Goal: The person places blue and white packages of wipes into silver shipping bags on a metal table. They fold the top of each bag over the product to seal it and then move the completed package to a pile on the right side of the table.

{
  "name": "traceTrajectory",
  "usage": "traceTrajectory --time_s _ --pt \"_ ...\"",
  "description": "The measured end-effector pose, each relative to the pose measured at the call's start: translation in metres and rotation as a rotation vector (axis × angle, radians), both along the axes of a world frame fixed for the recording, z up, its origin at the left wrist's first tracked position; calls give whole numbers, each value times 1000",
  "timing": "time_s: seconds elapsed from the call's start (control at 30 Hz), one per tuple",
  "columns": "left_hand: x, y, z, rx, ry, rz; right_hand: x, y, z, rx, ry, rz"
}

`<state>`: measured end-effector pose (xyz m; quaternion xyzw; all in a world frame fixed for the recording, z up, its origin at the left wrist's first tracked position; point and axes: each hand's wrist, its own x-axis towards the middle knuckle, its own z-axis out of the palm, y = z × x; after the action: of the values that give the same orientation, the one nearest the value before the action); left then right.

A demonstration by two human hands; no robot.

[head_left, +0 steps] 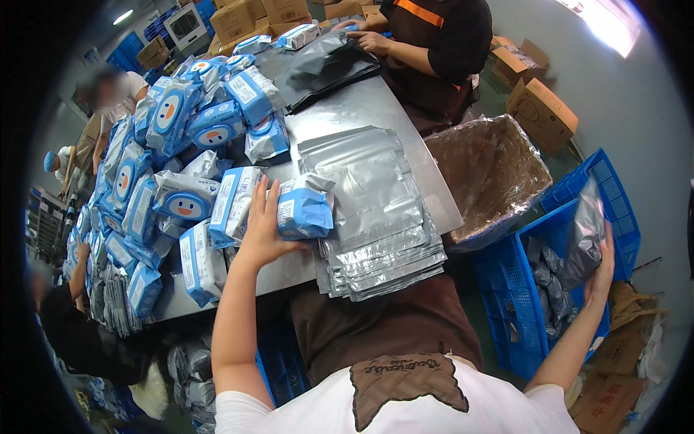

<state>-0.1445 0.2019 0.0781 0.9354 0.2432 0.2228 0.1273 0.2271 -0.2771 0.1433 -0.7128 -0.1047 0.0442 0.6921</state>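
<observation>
The left hand point(264, 230) spreads against a blue-and-white plastic packet point(306, 208) on a metal table point(403, 124), grip unclear; the right hand point(600, 266) grips a grey plastic pouch point(584, 235) at a blue plastic crate point(504, 304), probably supporting its soft side.

metal table point(338, 114), grey wall point(614, 101), lit lamp point(123, 16)

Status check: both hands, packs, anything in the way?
Left hand against blue-and-white pack, grip unclear. Right hand holding grey bag over blue crate. Other packs crowd left hand.
</observation>
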Motion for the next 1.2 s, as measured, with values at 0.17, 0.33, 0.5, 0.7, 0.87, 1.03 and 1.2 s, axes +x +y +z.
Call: traceTrajectory --time_s 0.17,0.33,0.5,0.7,0.87,1.03,1.2 --pt "10 25 4 -143 -6 -114 39 -47 -83 -215 -166 -112" --pt "7 -1 42 169 -68 -171 -57 129 -46 -149 -338 328" --pt "69 -55 100 401 111 -500 -140 231 -1 -367 -1204 771" --pt "69 -59 41 40 27 -318 -126 247 -54 -600 -950 725" --pt "49 -75 -9 67 -75 -146 -99 252 -61 -343 -345 808" --pt "59 -73 -22 252 45 125 -77 223 -56 326 784 877" --pt "72 -59 17 -423 91 -180 -106 191 -41 220 741 977"
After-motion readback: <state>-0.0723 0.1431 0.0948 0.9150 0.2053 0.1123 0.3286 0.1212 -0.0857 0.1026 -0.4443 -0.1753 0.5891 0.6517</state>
